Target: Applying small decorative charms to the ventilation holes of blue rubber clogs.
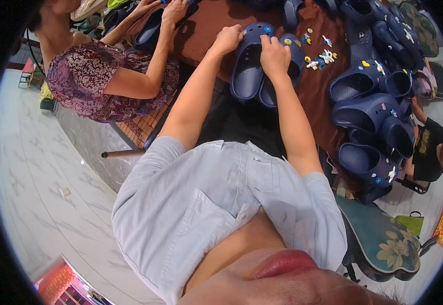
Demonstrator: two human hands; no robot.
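A navy clog (247, 73) lies toe away from me at the table's near edge, with small charms on its toe. My left hand (228, 39) has its fingers closed on the left side of that toe. From the other side, my right hand (276, 55) grips its right edge with bent fingers; whether a small charm sits under the fingertips is hidden. A second navy clog (297, 57) is close beside it, partly behind my right hand, and carries round charms. Loose yellow, white and blue charms (323, 59) are scattered to its right on the brown cloth (201, 28).
Many navy clogs (356, 114) are heaped along the right side, several with charms. At the left a person in a patterned top (104, 81) handles another dark clog (150, 28). Another person (430, 147) sits at the far right. A flowered chair seat (379, 239) stands at lower right.
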